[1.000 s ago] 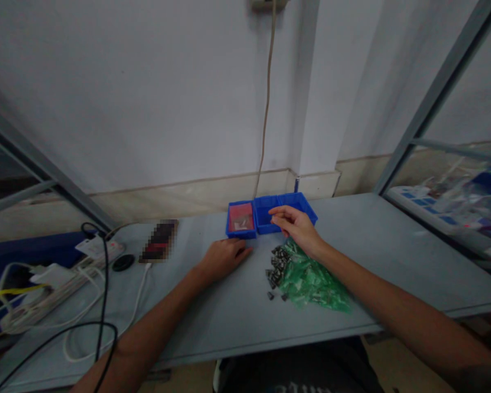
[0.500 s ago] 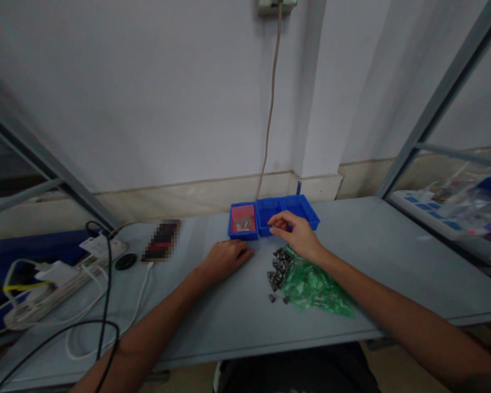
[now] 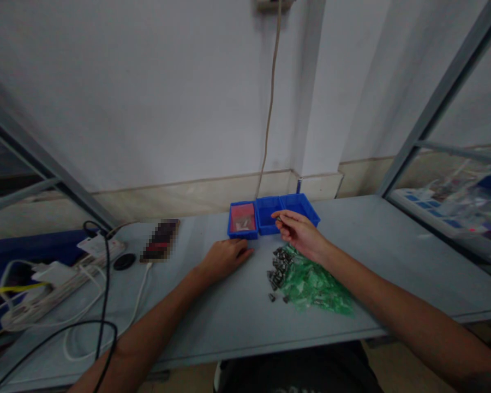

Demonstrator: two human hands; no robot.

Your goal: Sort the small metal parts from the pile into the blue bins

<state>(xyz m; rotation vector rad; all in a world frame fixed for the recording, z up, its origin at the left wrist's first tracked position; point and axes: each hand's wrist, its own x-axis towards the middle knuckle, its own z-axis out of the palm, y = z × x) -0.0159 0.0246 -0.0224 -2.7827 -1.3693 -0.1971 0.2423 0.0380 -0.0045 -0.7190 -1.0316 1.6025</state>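
My right hand [image 3: 298,230] is raised over the front of the middle blue bin [image 3: 269,226], its thumb and fingers pinched on a small dark metal part [image 3: 279,218]. Exactly what kind of part it is, I cannot make out. Below that hand lies a pile of small dark metal parts [image 3: 281,262], partly on a green plastic bag [image 3: 317,289]. Two loose parts sit at the near side of the pile. My left hand [image 3: 225,257] rests on the table, thumb apart, just before the left blue bin [image 3: 243,236], which holds a red-pink packet [image 3: 242,212].
Another blue bin [image 3: 300,203] stands to the right in the same row. On the left are a phone [image 3: 160,240] on a white cable, a round black disc [image 3: 125,262] and a power strip [image 3: 61,284] with plugs. Metal frames [image 3: 437,82] rise at both sides.
My right hand has turned and shifted slightly right, with the small part still pinched at its fingertips. My left hand stays in place.
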